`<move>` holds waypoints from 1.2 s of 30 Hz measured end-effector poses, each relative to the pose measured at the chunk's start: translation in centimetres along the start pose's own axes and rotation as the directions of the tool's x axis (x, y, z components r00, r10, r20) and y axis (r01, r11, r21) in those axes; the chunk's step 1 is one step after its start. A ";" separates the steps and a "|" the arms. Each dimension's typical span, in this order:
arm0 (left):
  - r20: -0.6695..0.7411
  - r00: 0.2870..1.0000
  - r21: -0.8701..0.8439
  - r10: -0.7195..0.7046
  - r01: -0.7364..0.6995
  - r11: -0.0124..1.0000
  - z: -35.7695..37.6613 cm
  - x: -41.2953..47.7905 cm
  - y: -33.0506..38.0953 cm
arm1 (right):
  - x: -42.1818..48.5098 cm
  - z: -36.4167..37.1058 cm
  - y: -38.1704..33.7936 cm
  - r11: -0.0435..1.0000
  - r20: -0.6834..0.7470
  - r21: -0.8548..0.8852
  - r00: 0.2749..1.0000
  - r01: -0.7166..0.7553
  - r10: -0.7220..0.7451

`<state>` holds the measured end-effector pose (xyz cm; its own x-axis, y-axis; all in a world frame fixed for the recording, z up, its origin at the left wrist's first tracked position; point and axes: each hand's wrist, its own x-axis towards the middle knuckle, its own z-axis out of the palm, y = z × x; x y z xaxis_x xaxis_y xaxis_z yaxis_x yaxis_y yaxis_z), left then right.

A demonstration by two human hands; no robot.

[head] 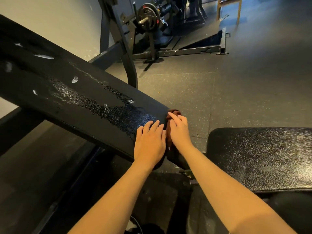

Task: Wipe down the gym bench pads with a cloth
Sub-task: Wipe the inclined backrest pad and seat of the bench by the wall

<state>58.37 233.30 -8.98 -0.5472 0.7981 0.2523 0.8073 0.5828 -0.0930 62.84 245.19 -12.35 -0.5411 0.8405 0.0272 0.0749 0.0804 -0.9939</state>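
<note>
- Cloth [168, 130], brownish, bunched against wet back pad's [84, 102] lower end.
- Left hand [149, 141] at cloth's 9 o'clock: lay flat on pad, fingers straight, empty.
- Right hand [179, 132]: gripped cloth, fingers bent.
- Seat pad [260, 157] at 3 o'clock.

My right hand [179, 132] covers most of the cloth [175, 112]. Only a reddish-brown fold past my fingertips and a strip along the hand's inner side show. My thumb is hidden, so I cannot tell whether I grip the cloth or press it. The back pad [67, 92] runs off the left edge, the seat pad [261, 157] off the right. The frame [20, 129] beneath is lost in shadow. The markings on the weight plate [148, 17] are too small to read.
</note>
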 end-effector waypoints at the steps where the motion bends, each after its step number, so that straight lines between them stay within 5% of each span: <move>1: 0.005 1.000 -0.011 -0.003 0.003 1.000 0.0 0.1 0.0 | 0.5 -0.1 -0.1 0.997 0.023 0.050 0.998 -0.052 0.051; 5: -0.005 1.000 -0.022 -0.023 0.022 1.000 0.1 0.2 0.2 | 0.6 -0.4 0.5 0.996 0.044 0.032 0.996 -0.081 0.079; 10: -0.012 1.000 -0.002 0.001 -0.001 1.000 0.2 0.1 0.1 | -3.4 0.4 1.5 0.997 -0.067 0.032 0.995 0.073 -0.071; 17: 0.001 1.000 -0.022 0.014 -0.014 1.000 0.3 0.1 -0.1 | 1.1 0.2 0.2 0.996 -0.028 0.049 0.997 -0.076 0.077; 21: -0.008 1.000 -0.009 -0.002 0.001 1.000 0.4 0.2 0.0 | -0.7 1.1 1.1 0.983 -0.070 0.159 0.992 -0.091 0.104; 26: -0.007 1.000 0.005 0.008 -0.008 1.000 0.7 -0.1 0.0 | -4.1 1.2 2.8 0.998 -0.093 0.058 0.995 -0.026 0.031; 36: -0.036 0.999 0.009 -0.005 0.005 1.000 0.6 0.1 0.0 | 1.3 1.3 0.9 0.979 -0.075 0.172 0.989 -0.112 0.126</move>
<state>58.17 233.51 -9.57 -0.5428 0.7891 0.2877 0.8024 0.5884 -0.0999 61.09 245.67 -13.35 -0.4634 0.8815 -0.0906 -0.0098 -0.1073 -0.9942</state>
